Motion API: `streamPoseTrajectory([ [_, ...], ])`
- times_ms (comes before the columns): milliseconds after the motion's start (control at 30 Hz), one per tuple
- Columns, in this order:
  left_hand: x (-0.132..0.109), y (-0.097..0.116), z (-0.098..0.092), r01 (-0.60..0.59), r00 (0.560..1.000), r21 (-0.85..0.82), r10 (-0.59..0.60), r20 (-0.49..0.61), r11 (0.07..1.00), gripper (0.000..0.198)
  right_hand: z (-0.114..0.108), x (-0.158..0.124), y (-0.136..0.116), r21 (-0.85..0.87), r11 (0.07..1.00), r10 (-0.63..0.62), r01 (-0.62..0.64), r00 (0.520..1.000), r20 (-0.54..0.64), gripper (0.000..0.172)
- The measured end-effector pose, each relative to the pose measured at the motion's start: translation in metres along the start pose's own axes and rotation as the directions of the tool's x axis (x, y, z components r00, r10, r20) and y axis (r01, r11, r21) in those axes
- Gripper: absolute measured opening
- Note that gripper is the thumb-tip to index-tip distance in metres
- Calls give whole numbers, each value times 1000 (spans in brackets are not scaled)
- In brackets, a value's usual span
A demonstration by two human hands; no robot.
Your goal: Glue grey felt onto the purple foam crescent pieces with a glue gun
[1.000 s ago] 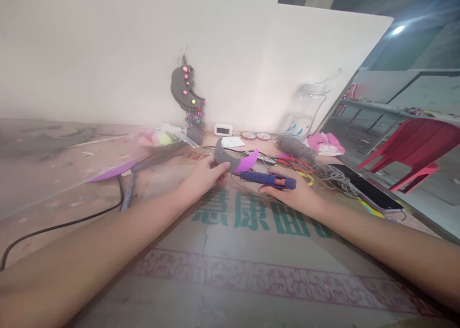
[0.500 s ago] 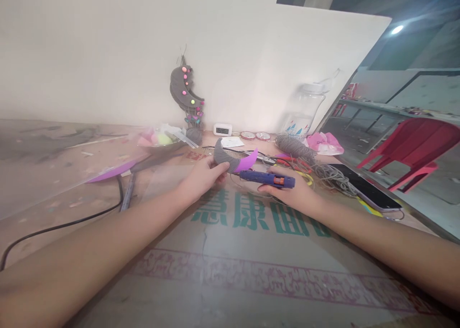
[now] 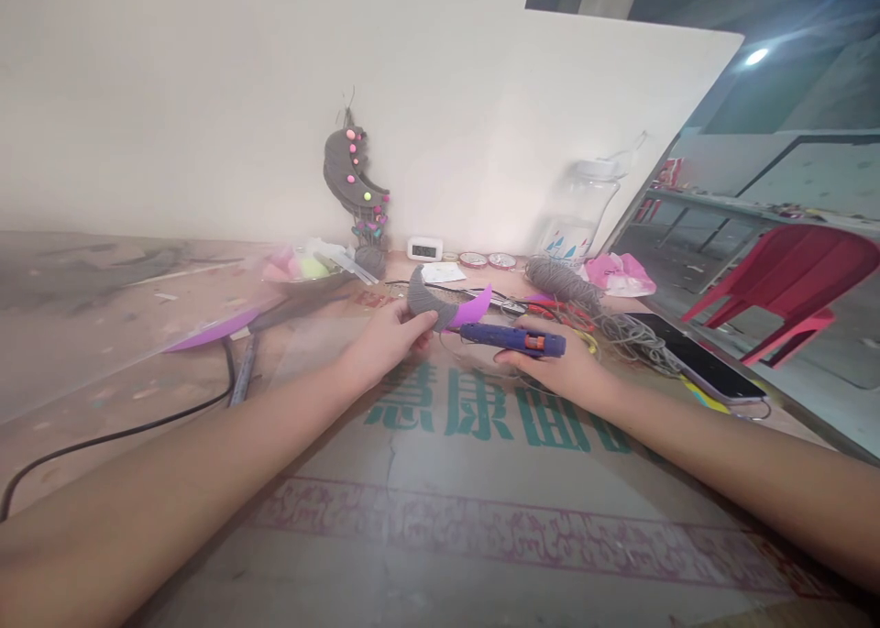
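Note:
My left hand [image 3: 395,336] pinches a purple crescent moon [image 3: 471,309], whose left part is wrapped in grey yarn [image 3: 427,305]. Its right tip is bare purple and points up. Gripped in my right hand [image 3: 556,364] is a dark blue hot glue gun [image 3: 505,337], lying nearly level with its nozzle toward the crescent's lower edge. Whether the nozzle touches the crescent I cannot tell. The fingers round the glue gun's handle are mostly hidden.
Printed cardboard [image 3: 440,509] covers the table before me. Behind my hands are a white digital clock [image 3: 424,248], a grey yarn skein [image 3: 564,281], a clear bottle [image 3: 583,211] and a phone [image 3: 701,358]. A finished-looking yarn moon [image 3: 348,170] hangs on the wall. A black cable [image 3: 137,434] runs at left.
Both hands, the crescent and the glue gun hold almost the same position. The whole view has shifted very slightly.

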State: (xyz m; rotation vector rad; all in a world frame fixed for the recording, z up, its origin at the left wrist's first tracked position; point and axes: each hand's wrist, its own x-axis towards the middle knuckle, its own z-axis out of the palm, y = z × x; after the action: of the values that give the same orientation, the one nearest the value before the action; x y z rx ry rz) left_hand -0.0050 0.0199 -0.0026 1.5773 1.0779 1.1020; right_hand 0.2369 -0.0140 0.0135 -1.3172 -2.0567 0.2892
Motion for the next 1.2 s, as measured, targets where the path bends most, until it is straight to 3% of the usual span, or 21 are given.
streamPoseTrajectory([
  [200,0,-1,0,6,1000,5,-6,4,1000,27,-1,0,3,-10,1000,-14,15,1000,15,32],
  [400,0,0,-1,8,1000,36,-8,8,999,27,0,0,6,-67,995,71,-74,996,-51,42],
  [733,-1,-1,-1,-9,1000,31,9,7,999,25,-1,1,5,-60,992,108,-114,989,-96,43],
  [1200,-3,3,-1,19,1000,16,-19,1,1000,28,-3,3,4,11,986,168,-167,984,-60,41],
])
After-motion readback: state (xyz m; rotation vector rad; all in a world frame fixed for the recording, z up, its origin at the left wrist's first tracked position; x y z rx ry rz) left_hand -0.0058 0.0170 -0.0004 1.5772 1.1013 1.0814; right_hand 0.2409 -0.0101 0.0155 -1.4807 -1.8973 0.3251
